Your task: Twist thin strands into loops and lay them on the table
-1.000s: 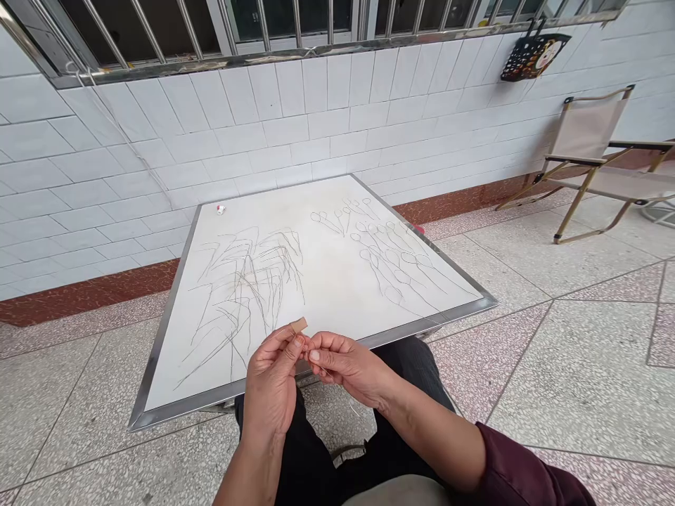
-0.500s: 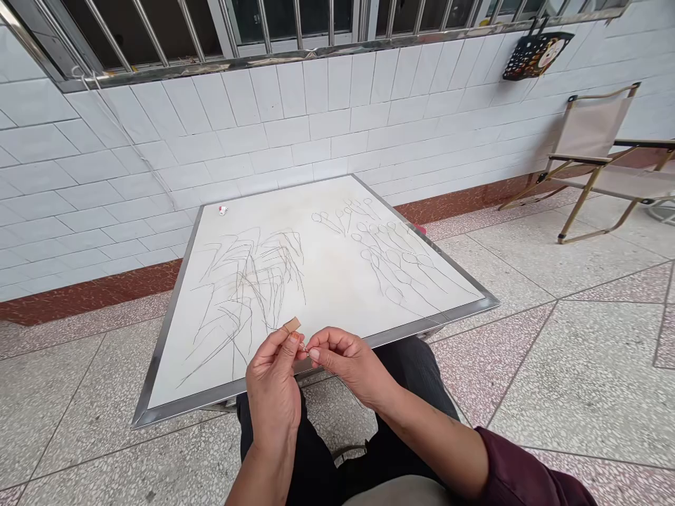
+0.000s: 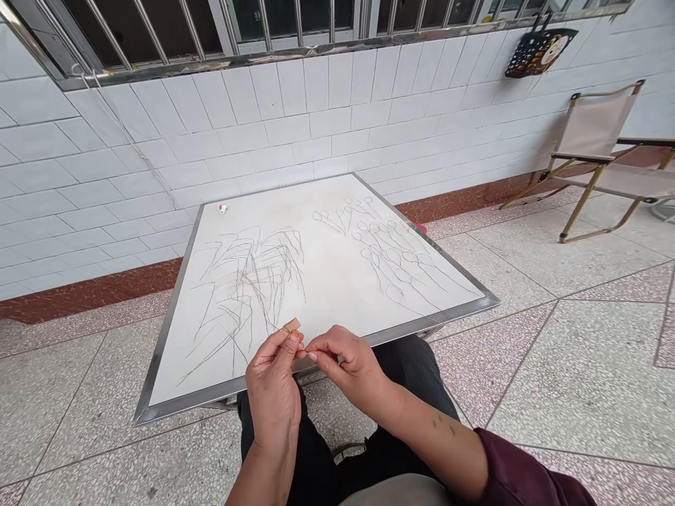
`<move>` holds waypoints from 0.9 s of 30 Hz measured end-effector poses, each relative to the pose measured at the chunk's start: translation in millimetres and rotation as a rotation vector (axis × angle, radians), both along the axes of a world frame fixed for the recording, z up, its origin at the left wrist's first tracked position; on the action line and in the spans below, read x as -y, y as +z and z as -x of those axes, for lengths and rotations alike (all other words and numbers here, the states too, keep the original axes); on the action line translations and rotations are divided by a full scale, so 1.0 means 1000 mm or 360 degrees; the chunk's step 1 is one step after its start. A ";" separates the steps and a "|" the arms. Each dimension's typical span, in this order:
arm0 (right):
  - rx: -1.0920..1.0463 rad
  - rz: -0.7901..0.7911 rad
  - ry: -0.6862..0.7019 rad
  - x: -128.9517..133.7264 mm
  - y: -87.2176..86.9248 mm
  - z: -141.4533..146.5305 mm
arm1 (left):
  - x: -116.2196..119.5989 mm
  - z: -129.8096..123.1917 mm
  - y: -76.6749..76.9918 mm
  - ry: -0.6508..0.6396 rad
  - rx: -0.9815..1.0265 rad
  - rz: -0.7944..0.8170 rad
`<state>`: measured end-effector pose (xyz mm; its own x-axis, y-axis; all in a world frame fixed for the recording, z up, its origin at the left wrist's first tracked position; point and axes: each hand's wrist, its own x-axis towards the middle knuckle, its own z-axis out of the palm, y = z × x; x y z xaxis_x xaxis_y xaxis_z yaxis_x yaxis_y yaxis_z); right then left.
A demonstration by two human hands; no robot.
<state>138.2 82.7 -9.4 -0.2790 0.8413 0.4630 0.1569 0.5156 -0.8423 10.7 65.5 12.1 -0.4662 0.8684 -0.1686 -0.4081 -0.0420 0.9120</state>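
My left hand (image 3: 275, 379) pinches a small brown piece (image 3: 292, 325), which sticks up past the fingertips over the table's front edge. Close beside it, my right hand (image 3: 348, 369) has thumb and forefinger pressed together on the end of a thin strand (image 3: 304, 351) that runs from the left fingertips. On the white table (image 3: 327, 281), bent thin wires (image 3: 253, 267) lie tangled at the left. Wires with looped ends (image 3: 395, 256) are spread out at the right.
A tiny red and white object (image 3: 223, 209) sits at the table's far left corner. Behind the table stands a white tiled wall (image 3: 295, 133) with a barred window. A folding chair (image 3: 598, 133) is at the right, and a dark patterned basket (image 3: 541, 53) hangs on the wall.
My right hand has rolled slightly, so a ring on it now shows. The fingertips of both hands remain close together, and the left hand has barely moved.
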 end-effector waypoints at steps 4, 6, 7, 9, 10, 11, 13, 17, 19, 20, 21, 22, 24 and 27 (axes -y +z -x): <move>0.0159 -0.0239 -0.0082 0.002 0.000 -0.001 | -0.001 -0.001 -0.002 0.0002 0.0032 -0.0009; 0.0054 -0.0099 -0.0081 0.003 0.001 0.000 | -0.001 -0.002 0.000 0.0010 0.0040 -0.0049; -0.0042 0.0033 -0.0059 0.004 0.002 0.000 | -0.001 -0.003 0.002 0.0003 0.0044 -0.0068; -0.0252 0.0365 0.0016 0.005 0.003 0.001 | 0.000 -0.004 0.005 -0.0053 0.0052 -0.0097; -0.0341 0.0523 0.0059 0.005 0.003 0.001 | 0.001 -0.004 0.007 -0.0100 0.0051 -0.0104; -0.0413 0.0652 0.0100 0.006 0.004 0.001 | 0.002 -0.004 0.008 -0.0150 0.0047 -0.0112; -0.0527 0.0824 0.0180 0.006 0.006 0.000 | 0.004 -0.004 0.010 -0.0214 0.0024 -0.0133; -0.0677 0.0963 0.0326 0.007 0.012 0.000 | 0.007 -0.005 0.009 -0.0201 -0.0013 -0.0177; -0.0674 0.0958 0.0340 0.008 0.014 0.000 | 0.008 -0.006 0.008 -0.0172 -0.0014 -0.0194; -0.0653 0.0941 0.0334 0.009 0.014 0.000 | 0.008 -0.006 0.008 -0.0157 -0.0013 -0.0198; -0.0624 0.0923 0.0323 0.010 0.015 0.000 | 0.008 -0.006 0.007 -0.0140 -0.0013 -0.0200; -0.0587 0.0907 0.0309 0.011 0.015 0.000 | 0.008 -0.006 0.007 -0.0120 -0.0014 -0.0203; -0.0519 0.0885 0.0275 0.012 0.015 0.001 | 0.008 -0.006 0.006 -0.0086 -0.0022 -0.0208; -0.0463 0.0879 0.0261 0.013 0.016 0.002 | 0.008 -0.005 0.005 -0.0079 -0.0070 -0.0219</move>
<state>136.4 69.4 6.6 -0.3527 0.9344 0.0498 -0.1616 -0.0084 -0.9868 16.1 57.4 17.4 -0.4266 0.9041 -0.0266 -0.3726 -0.1488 0.9160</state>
